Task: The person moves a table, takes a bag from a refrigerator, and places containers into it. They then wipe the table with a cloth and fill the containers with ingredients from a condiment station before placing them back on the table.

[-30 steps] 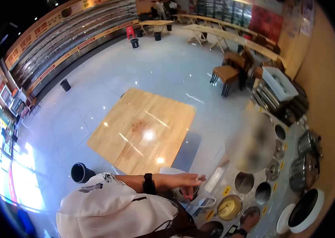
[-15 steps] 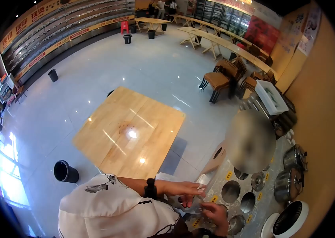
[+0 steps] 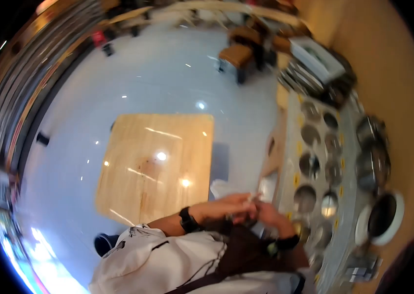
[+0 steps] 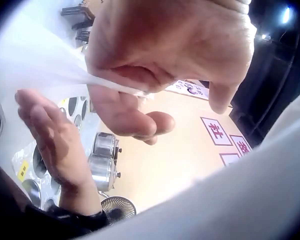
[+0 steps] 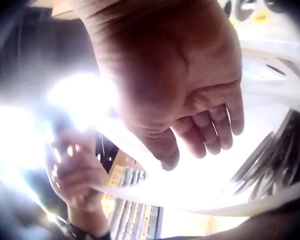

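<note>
My left hand [image 4: 165, 55] grips a gathered edge of a thin white plastic bag [image 4: 40, 60], which stretches out from its curled fingers. In the right wrist view the bag [image 5: 200, 187] spreads wide, with dark long strips [image 5: 270, 155] showing at its right side. My right hand [image 5: 175, 75] is over the bag, its fingers nearly straight and pointing down, nothing gripped. Across from it, the left hand [image 5: 77, 172] is at the bag's edge. In the head view the left hand [image 3: 226, 206] and right hand [image 3: 271, 219] are close together in front of the body.
A counter [image 3: 290, 161] with several round metal wells runs along the right. Behind it stand lidded steel pots [image 3: 373, 166] and a white fan [image 3: 383, 218]. A wooden table [image 3: 153, 169] is ahead, a black bin [image 3: 105, 244] by its near left corner. Stacked chairs [image 3: 238, 54] stand farther off.
The right hand has come up from the counter wells to beside the left hand. The head view has turned, and the counter now shows farther along its length.
</note>
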{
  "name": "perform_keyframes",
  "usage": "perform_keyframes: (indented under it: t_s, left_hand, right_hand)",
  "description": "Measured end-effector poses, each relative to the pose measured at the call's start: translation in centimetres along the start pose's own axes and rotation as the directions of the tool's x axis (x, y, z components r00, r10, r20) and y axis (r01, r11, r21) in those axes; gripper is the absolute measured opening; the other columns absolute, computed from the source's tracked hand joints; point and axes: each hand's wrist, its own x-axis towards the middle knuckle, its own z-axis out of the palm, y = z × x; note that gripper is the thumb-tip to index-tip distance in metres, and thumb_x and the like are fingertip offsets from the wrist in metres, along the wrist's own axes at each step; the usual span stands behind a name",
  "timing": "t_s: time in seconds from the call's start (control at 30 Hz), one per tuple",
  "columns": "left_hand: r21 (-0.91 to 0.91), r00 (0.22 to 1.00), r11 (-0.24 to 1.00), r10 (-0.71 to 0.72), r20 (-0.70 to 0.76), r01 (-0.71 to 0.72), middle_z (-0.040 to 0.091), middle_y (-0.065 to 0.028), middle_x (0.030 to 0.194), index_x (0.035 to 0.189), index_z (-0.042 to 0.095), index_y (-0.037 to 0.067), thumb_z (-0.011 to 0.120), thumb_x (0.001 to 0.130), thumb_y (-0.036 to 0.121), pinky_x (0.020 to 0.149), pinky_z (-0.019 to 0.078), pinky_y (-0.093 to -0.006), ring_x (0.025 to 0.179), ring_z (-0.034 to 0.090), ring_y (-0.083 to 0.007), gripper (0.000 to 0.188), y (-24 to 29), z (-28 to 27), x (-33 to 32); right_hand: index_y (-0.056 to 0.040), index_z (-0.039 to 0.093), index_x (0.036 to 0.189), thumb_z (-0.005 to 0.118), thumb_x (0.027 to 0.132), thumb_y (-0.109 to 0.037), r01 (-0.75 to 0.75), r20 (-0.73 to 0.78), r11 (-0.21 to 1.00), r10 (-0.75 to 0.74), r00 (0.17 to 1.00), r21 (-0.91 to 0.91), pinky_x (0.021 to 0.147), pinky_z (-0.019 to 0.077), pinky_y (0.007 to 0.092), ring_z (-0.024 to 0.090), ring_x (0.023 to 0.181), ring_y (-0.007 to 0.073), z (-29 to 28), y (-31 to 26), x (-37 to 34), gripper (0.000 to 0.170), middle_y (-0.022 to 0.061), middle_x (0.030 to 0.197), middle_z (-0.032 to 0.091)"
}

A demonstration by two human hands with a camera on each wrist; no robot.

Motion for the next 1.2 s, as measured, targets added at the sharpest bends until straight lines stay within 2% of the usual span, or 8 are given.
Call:
perform_keyframes:
  t_s: [0.17,0.5,0.63,0.87,0.9,0.93,1.03,1.2]
  left_hand:
    - [-0.004,0.998,0.999,0.043,-0.038,-0.043,0.052,-0.0077,0.090,0.136,0.022,-0.001,0.042,0.078,0.066,0.050,0.0368,-0.0216,0.054,0.044,-0.0111,0.091,0.4,-4.1,0.7]
    - [-0.100,0.996,0.994,0.042,-0.081,-0.050,0.053,-0.0080,0.092,0.134,0.023,-0.003,0.040,0.081,0.063,0.051,0.0366,-0.0223,0.055,0.044,-0.0108,0.086,2.5,-8.3,3.9]
    - [-0.128,0.992,0.989,0.054,-0.116,-0.069,0.052,-0.0092,0.094,0.134,0.022,-0.003,0.039,0.082,0.062,0.050,0.0361,-0.0231,0.055,0.044,-0.0116,0.085,3.6,-10.3,5.9]
    - [-0.021,0.975,1.000,-0.013,-0.220,0.009,0.052,-0.0105,0.095,0.134,0.024,-0.003,0.041,0.081,0.061,0.050,0.0378,-0.0229,0.052,0.044,-0.0121,0.085,6.9,-13.7,11.8]
    - [-0.004,0.975,0.999,-0.039,-0.217,0.039,0.052,-0.0114,0.098,0.134,0.025,-0.002,0.042,0.081,0.061,0.051,0.0390,-0.0233,0.052,0.046,-0.0126,0.085,7.9,-14.0,12.7]
    - [0.007,0.968,0.999,-0.050,-0.248,0.053,0.052,-0.0114,0.098,0.134,0.025,-0.002,0.042,0.081,0.061,0.051,0.0390,-0.0233,0.052,0.046,-0.0126,0.085,8.9,-14.3,13.7]
    - [0.142,0.967,0.984,-0.069,-0.247,0.106,0.051,-0.0131,0.105,0.135,0.023,-0.003,0.046,0.080,0.060,0.053,0.0400,-0.0238,0.055,0.048,-0.0142,0.086,11.2,-15.1,16.6]
    - [0.252,0.951,0.954,-0.084,-0.299,0.163,0.048,-0.0119,0.107,0.135,0.023,-0.003,0.045,0.076,0.065,0.051,0.0390,-0.0215,0.053,0.048,-0.0126,0.093,13.5,-16.2,21.6]
  right_hand:
    - [-0.0002,0.060,0.101,0.058,0.085,-0.020,-0.041,-0.254,0.946,0.128,0.959,0.322,0.076,0.0445,0.0233,0.056,0.083,0.0097,-4.2,7.4,-2.0,0.026,0.0020,0.087,0.062]
    - [0.0004,0.058,0.099,0.061,0.075,-0.020,-0.235,-0.845,0.859,0.499,0.191,0.454,0.070,0.0462,0.0284,0.060,0.078,0.0177,-13.3,23.9,-7.2,0.031,0.0107,0.084,0.063]
    - [0.0021,0.057,0.101,0.061,0.075,-0.022,-0.390,-0.969,0.888,0.243,-0.050,0.243,0.077,0.0459,0.0367,0.058,0.086,0.0335,-17.3,27.8,-5.8,0.036,0.0202,0.091,0.061]
    - [0.0014,0.054,0.107,0.062,0.070,-0.020,-0.610,-0.979,0.783,0.196,0.059,0.120,0.085,0.0408,0.0439,0.050,0.098,0.0383,-26.4,35.4,-1.6,0.043,0.0232,0.103,0.055]
    - [-0.0023,0.059,0.099,0.061,0.069,-0.018,-0.703,-0.997,0.711,-0.065,-0.044,-0.015,0.078,0.0427,0.0461,0.053,0.088,0.0373,-26.4,36.0,-0.4,0.034,0.0178,0.090,0.059]
    - [-0.0041,0.062,0.091,0.061,0.068,-0.017,-0.760,-0.961,0.591,-0.204,0.186,-0.272,0.076,0.0432,0.0462,0.053,0.085,0.0378,-27.2,41.0,-0.6,0.026,0.0164,0.083,0.059]
    - [-0.0060,0.056,0.099,0.062,0.071,-0.022,-0.794,-0.925,0.604,0.335,0.182,0.062,0.082,0.0420,0.0433,0.053,0.093,0.0328,-29.4,37.1,0.5,0.033,0.0161,0.097,0.057]
    - [-0.0037,0.059,0.098,0.058,0.070,-0.017,-0.831,-0.949,0.553,0.231,0.216,-0.055,0.081,0.0427,0.0429,0.054,0.090,0.0334,-29.8,36.0,0.6,0.031,0.0163,0.092,0.057]
